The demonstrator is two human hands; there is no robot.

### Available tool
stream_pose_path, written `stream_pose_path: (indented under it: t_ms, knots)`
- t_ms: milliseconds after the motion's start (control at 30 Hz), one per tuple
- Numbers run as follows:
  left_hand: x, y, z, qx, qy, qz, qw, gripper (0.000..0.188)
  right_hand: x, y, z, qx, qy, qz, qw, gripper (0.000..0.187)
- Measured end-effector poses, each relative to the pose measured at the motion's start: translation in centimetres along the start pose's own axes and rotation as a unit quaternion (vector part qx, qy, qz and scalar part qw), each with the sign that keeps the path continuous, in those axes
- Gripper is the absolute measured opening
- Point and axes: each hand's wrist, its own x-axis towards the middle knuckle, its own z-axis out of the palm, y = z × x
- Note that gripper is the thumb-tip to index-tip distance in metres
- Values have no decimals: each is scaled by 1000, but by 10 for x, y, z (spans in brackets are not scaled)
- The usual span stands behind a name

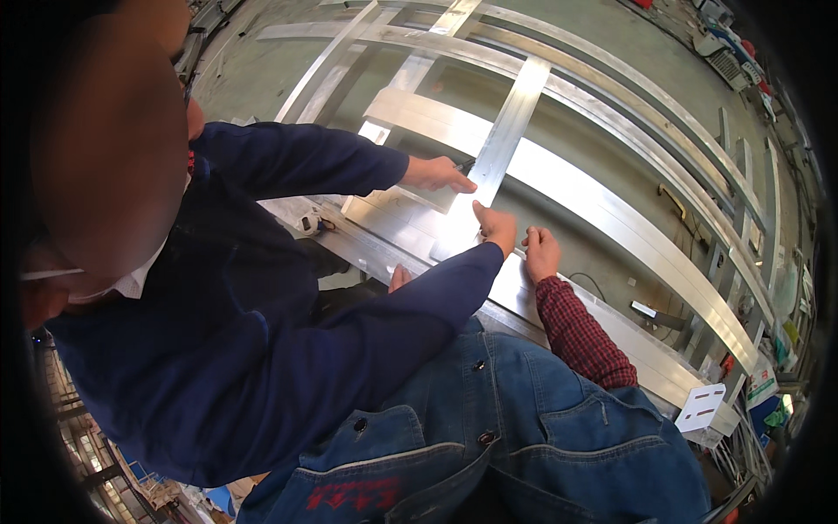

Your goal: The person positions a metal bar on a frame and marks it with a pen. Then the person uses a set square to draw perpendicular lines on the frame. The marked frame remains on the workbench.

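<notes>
My right hand (543, 255), in a red plaid sleeve, is by the inner edge of the near aluminium plank (611, 327). Its fingers are curled in, and what they hold, if anything, is hidden. Only fingertips of what appears to be my left hand (400, 278) show at the near metal edge; a co-worker's sleeve hides the rest. A flat aluminium bar (515, 118) lies across the planks. The co-worker's one hand (441, 175) holds a dark pen-like tool (465, 165) at this bar; their other hand (497, 229) is at its near end.
A co-worker in a dark blue jacket (262, 349) leans in from the left, arms across my front. Long aluminium profiles (594, 105) form a rack beyond the planks. A white slotted plate (701, 408) sits at the right end. A tape measure (310, 223) lies at left.
</notes>
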Motion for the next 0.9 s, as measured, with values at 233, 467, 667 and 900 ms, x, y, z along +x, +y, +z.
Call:
stream_pose_path:
  t_ms: [233, 467, 667, 900]
  knots:
    - [-9, -4, -19, -10, -4, 2, 1000, 37, -18, -3, 12, -108, 17, -75, 991, 39]
    - [-14, -4, -20, -18, 4, 11, 1000, 37, -18, -5, 10, -117, 24, -82, 989, 39]
    - [-19, -8, -20, 18, 14, 36, 999, 35, -18, -3, 11, -115, 20, -80, 990, 39]
    - [-39, -33, -7, -16, 146, 143, 979, 42, -18, -2, 11, -124, 20, -74, 989, 40]
